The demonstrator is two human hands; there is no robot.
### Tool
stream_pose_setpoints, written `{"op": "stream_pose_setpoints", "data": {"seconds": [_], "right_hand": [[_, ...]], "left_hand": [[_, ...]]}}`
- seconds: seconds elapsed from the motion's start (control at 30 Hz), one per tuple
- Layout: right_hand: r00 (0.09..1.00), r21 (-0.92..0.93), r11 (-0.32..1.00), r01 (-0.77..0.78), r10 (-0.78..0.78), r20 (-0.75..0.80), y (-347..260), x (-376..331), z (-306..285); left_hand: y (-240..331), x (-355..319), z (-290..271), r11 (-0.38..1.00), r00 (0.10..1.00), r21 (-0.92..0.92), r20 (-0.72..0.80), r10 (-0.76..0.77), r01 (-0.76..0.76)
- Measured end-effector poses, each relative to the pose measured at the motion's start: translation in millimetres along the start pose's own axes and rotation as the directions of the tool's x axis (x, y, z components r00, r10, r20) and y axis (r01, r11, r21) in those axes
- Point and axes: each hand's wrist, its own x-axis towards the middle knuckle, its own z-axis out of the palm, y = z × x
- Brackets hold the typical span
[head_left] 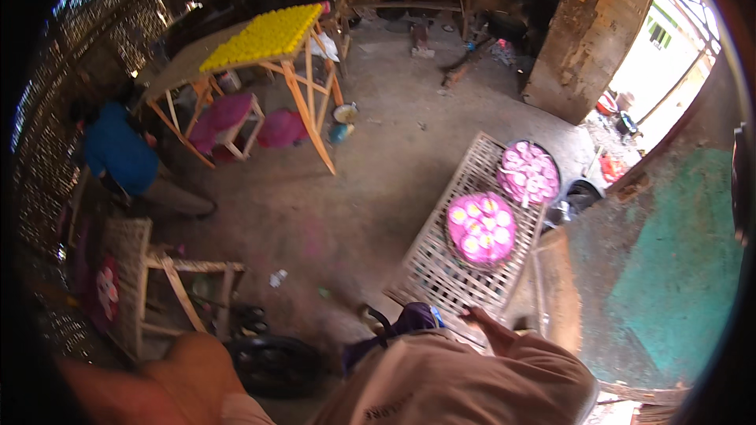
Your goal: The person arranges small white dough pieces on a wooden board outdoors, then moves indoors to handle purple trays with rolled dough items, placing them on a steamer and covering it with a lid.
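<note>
Right hand, yours, is low at the near end of the woven lattice bench, beside its edge; too small and dark to tell whether the fingers are spread, pressed together or pinching something, or whether they touch the slats; your left arm shows large and blurred at lower left, its hand not made out, so no reading of its state; the nearer round pink tray, carrying pale round pieces, some yellow-centred, sits on the bench ahead of your right hand and apart from it; beyond, toward the bench's far end, a dark-rimmed bowl of pink-and-white pieces; across the floor a table bears rows of yellow pieces, with a co-worker in a blue top off to your left; judged from this, you are between handlings, standing by the bench with neither container in your grasp; handling the nearer tray would call for a forward reach over the slats and level support under its rim.
</note>
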Motion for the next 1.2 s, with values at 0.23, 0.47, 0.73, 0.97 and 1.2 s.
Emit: {"op": "stream_pose_setpoints", "data": {"seconds": [0.23, 0.47, 0.73, 0.97, 1.2], "right_hand": [[0.934, -0.220, 0.909, 0.354, -0.356, 0.034, 50, 128, 76], [0.977, -0.009, 0.985, -0.171, 0.170, 0.128, -30, 214, -28], [0.960, -0.398, 0.885, 0.242, -0.277, -0.031, -221, 399, -249], [0.900, 0.469, 0.878, 0.100, 0.121, -0.418, -280, 504, -407], [0.698, 0.670, 0.622, -0.406, 0.684, -0.212, -220, 571, -368]], "left_hand": [[-123, 18, 129, 0.959, 0.968, 0.281, 0.228, -0.101, 0.033], [-193, 19, 294, 0.942, 0.928, 0.331, 0.364, -0.075, -0.053], [-217, 19, 570, 0.976, 0.899, 0.168, 0.434, 0.054, -0.140], [-190, -83, 788, 0.961, 0.946, -0.160, 0.200, 0.256, -0.227], [-149, -259, 1000, 0.574, 0.175, -0.073, 0.977, -0.125, 0.816]]}}
